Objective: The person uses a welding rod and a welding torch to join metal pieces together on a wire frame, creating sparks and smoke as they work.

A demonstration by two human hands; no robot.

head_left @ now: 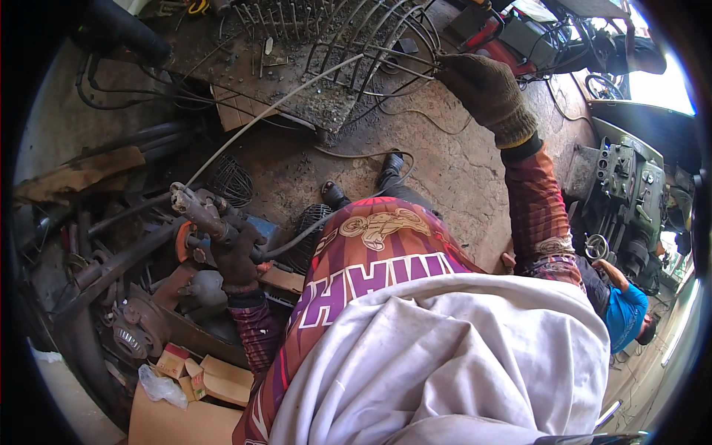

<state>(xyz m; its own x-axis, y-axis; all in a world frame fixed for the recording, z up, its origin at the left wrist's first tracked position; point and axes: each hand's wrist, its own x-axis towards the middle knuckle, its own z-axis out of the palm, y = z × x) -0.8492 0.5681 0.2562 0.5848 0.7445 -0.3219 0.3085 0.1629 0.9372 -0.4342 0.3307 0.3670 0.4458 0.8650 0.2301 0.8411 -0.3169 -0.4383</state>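
Observation:
My left hand [239, 256], in a dark glove, is closed around a welding electrode holder [199, 211] at the left. From the holder's jaws a long, pale welding rod [274, 110] slants up to the right, its far end over a cage of bent metal rods [356, 46]. That cage sits at the front right edge of a dirty metal workbench [293, 87]. My right hand [486, 95], in a brown knit glove, is closed at the cage's right side, gripping one of its rods. The glove hides its fingertips.
Short upright rods [278, 22] stand on the bench. A cable [300, 236] trails near my waist. Scrap metal, a grey motor-like part [202, 289] and cardboard boxes [222, 380] crowd the left. At right, a person in blue [629, 311] is beside a green lathe [630, 189].

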